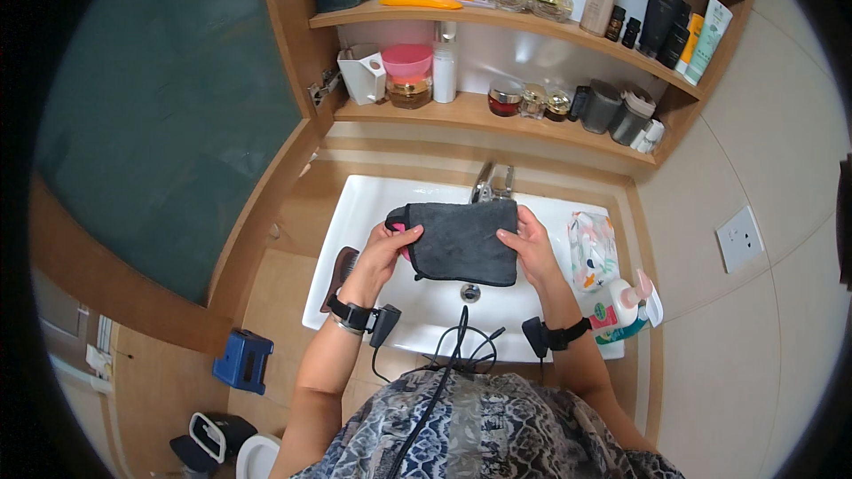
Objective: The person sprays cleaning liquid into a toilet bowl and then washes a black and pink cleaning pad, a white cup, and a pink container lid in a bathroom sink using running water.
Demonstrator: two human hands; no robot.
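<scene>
A folded dark grey cloth with black edging and a bit of pink at its left side is stretched between my hands, above the white washbasin. My left hand grips its left edge, thumb on top. At the right edge, my right hand pinches it the same way. Behind the cloth stands the chrome faucet, partly covered by it. The metal drain shows just below the cloth. A brown hairbrush lies at the basin's left side, near my left wrist.
On the basin's right rim are a patterned soft pack and pump bottles. Above, wooden shelves hold jars, bottles and toothbrushes. An open cabinet door stands at the left, a blue stool below it. Black cables hang before me.
</scene>
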